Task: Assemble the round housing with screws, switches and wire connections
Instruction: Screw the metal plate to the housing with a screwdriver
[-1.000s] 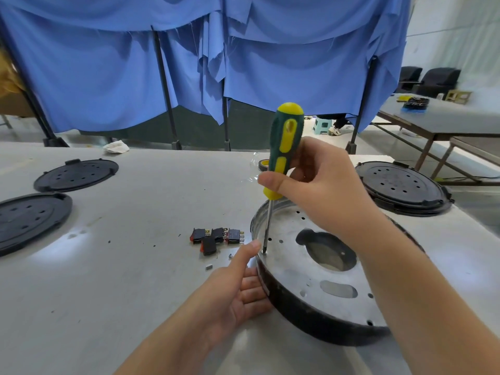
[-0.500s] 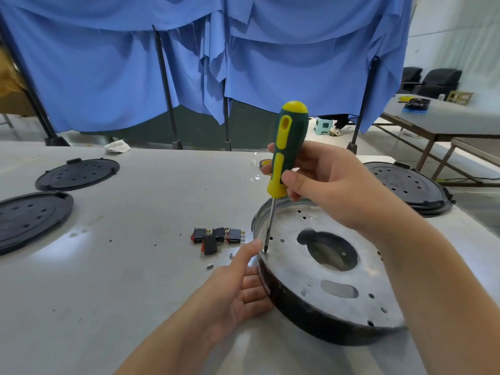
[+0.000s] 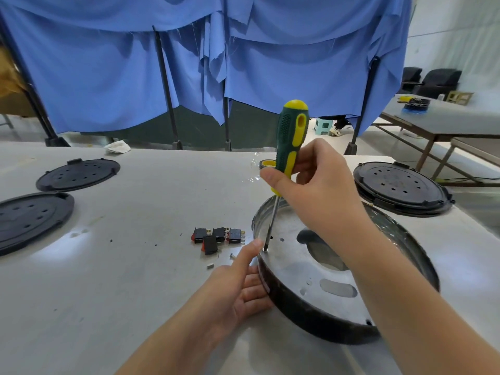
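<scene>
grey bench [image 3: 135,280], blue drapes behind | round housing [image 3: 311,315] near edge, left hand [image 3: 238,288] steadying rim, fingers relaxed | right hand [image 3: 316,190] clenched on screwdriver [image 3: 290,142], tip on probable screw [image 3: 265,250] | risk: tilted shaft cams out toward left thumb

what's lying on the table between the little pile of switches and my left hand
In the head view, a loose screw and a small pale metal piece lie on the table between the switches and the left hand.
</scene>
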`<control>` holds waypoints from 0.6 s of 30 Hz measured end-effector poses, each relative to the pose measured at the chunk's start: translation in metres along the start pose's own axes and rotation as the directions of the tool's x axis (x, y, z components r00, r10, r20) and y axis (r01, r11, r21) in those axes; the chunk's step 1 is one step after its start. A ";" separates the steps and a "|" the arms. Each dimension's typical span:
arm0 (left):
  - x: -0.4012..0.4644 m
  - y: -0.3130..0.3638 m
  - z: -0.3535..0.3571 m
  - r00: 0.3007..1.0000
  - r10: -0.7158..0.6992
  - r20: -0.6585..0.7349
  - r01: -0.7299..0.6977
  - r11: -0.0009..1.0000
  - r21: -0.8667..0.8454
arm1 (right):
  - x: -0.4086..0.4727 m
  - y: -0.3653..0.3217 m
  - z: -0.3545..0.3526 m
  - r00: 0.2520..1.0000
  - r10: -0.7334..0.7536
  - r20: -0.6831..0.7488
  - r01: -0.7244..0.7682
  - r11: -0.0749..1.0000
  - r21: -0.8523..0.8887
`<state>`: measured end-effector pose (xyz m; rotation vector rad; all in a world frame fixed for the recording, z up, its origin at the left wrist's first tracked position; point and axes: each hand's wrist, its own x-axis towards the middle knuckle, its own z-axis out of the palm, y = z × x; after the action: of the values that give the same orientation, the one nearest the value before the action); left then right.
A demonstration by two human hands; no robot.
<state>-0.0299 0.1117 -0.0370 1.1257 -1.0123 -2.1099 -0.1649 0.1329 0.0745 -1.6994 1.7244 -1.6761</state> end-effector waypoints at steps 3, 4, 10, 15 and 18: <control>0.000 0.000 -0.001 1.000 -0.006 0.007 0.006 1.000 -0.006 | 0.000 -0.004 -0.002 0.998 -0.025 0.054 0.024 1.000 0.018; 0.000 0.000 -0.001 1.000 -0.010 0.009 0.010 1.000 -0.009 | 0.001 -0.005 -0.003 0.995 -0.023 0.095 0.020 0.999 0.034; 0.000 0.001 -0.002 1.000 -0.025 0.009 0.025 0.999 -0.025 | 0.008 -0.007 -0.013 0.942 -0.033 0.333 -0.061 0.962 0.267; -0.002 0.001 -0.002 1.000 -0.019 0.016 0.019 1.000 -0.020 | 0.008 -0.003 -0.014 0.915 -0.112 0.389 -0.003 0.959 0.283; -0.002 0.001 -0.001 1.000 -0.018 0.014 0.019 1.000 -0.019 | 0.006 -0.002 -0.009 0.926 -0.126 0.357 0.021 0.959 0.284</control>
<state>-0.0279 0.1118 -0.0359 1.1166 -0.9901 -2.1403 -0.1726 0.1338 0.0822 -1.8201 1.2084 -1.4225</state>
